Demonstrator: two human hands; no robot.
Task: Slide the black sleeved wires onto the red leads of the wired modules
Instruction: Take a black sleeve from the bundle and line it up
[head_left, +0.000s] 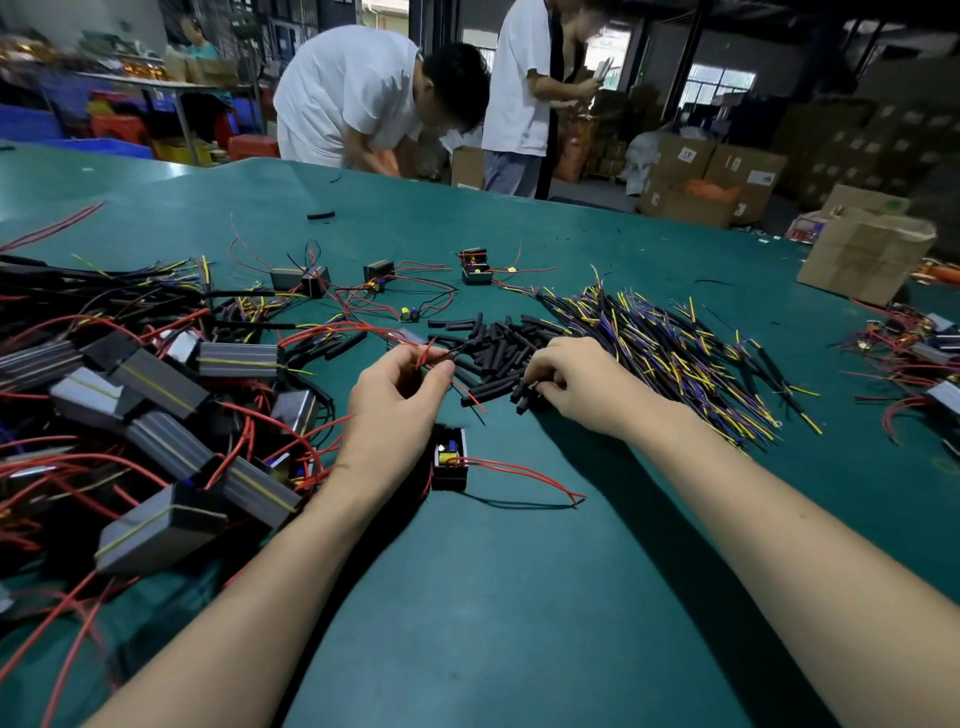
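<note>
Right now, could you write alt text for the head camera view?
A left hand pinches red leads while the right hand picks a black sleeve from a pile on a green table, with wired modules heaped at left.

Hidden under the curled fingers of the right hand (574, 382): whatever is pinched at the edge of the black sleeve pile (496, 353). Left of that pile, cut off by the frame edge: the heap of grey modules (156, 395). Beyond the pile, blurred: two standing people (353, 93). Right of it, cropped: more wired modules (930, 353).
</note>
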